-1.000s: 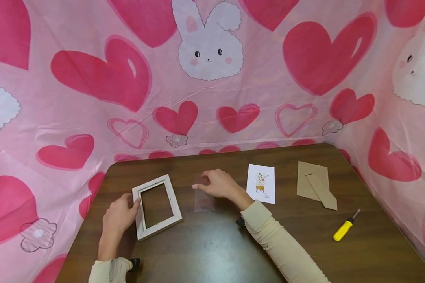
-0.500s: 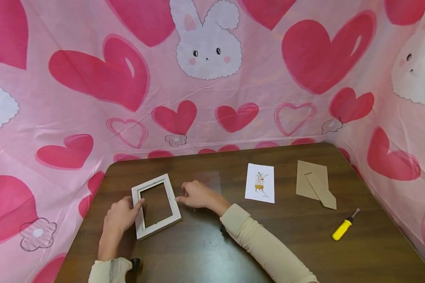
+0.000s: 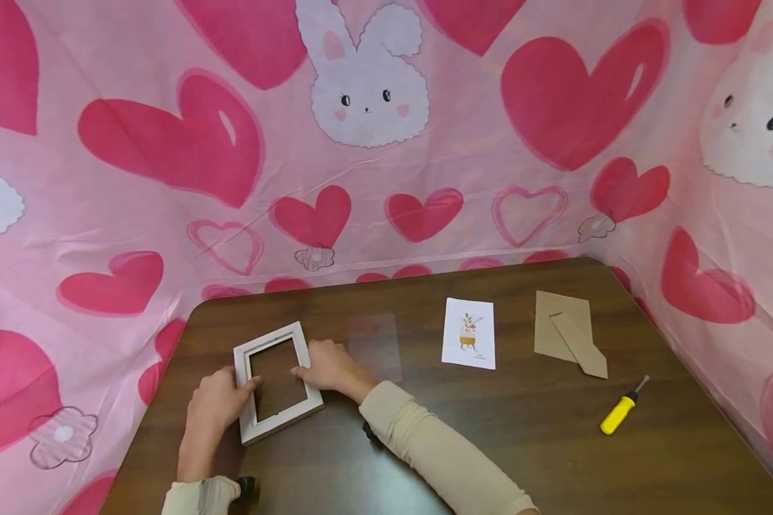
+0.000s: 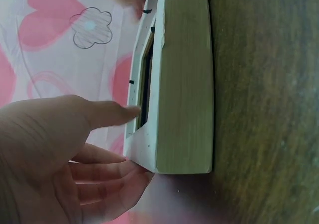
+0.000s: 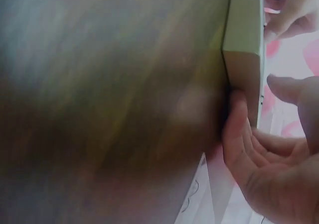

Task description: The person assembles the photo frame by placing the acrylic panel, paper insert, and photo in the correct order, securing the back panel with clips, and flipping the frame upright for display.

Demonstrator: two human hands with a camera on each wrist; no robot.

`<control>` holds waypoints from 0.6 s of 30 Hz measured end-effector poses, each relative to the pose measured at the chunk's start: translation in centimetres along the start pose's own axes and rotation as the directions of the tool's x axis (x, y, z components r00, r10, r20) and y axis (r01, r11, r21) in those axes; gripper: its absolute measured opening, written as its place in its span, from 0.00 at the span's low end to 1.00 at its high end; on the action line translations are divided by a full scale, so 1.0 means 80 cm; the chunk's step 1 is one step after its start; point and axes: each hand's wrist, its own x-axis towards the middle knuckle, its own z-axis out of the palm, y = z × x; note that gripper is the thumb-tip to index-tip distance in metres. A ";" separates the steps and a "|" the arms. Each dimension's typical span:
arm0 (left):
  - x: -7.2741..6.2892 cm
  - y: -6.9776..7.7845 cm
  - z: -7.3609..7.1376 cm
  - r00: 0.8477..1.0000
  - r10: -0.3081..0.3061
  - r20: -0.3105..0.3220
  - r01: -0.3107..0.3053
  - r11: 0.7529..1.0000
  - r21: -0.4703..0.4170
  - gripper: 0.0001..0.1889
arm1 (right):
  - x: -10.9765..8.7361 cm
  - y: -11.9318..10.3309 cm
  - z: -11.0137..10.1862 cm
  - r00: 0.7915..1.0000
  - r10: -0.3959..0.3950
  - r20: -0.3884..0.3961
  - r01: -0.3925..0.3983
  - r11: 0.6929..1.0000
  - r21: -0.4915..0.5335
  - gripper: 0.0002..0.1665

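Your left hand (image 3: 215, 404) and right hand (image 3: 335, 369) grip the white frame (image 3: 282, 415) by its sides, lower left of the head view. Your right sleeve (image 3: 419, 430) could drag the clear sheet (image 3: 374, 346) near it if you pull back low.

Head view evenly lit, fairly sharp; soft glare on near tabletop (image 3: 348, 468). Right wrist view dim, blurred.

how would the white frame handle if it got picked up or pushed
The white frame would probably stay stiff, given the thick outer side seen in the left wrist view. It seems unlikely to roll, since its sides are straight and its corners square. It may feel fairly light for its size, as its middle is open.
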 end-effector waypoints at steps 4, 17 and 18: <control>0.000 0.000 0.003 1.000 -0.001 -0.018 0.001 1.000 0.003 0.25 | -0.002 -0.008 0.004 0.998 0.037 -0.047 -0.039 0.998 -0.049 0.25; 0.000 -0.003 0.005 0.999 0.013 -0.038 -0.014 0.999 -0.032 0.17 | 0.001 -0.014 0.005 0.999 0.033 -0.042 -0.038 0.994 -0.105 0.17; 0.000 -0.003 0.004 0.999 0.014 -0.038 -0.015 0.999 -0.030 0.17 | 0.001 -0.015 0.004 0.999 0.031 -0.043 -0.036 0.993 -0.111 0.16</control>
